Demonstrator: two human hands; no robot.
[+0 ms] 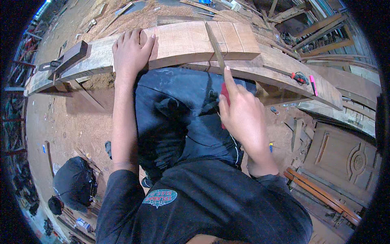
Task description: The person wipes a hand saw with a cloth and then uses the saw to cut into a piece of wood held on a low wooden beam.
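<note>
A thick pale wooden board [178,42], with several lines across its top, lies on a long wooden beam [284,75]. My left hand [133,51] presses on the board's left part, its fingers reaching to the far edge and its thumb spread along the top. In my right hand [243,106] is a hand saw [215,45] by its red handle. My index finger is stretched along the blade, whose narrow length lies across the board's right part. Whether the teeth are in a cut cannot be seen.
On the beam are a dark wooden hand plane [70,60] at left, and a red-and-black screwdriver [300,78] and a pink marker [313,85] at right. Shavings [162,10] cover the ground beyond. A carved panel [345,156] and orange-brown strips [321,195] lie at right.
</note>
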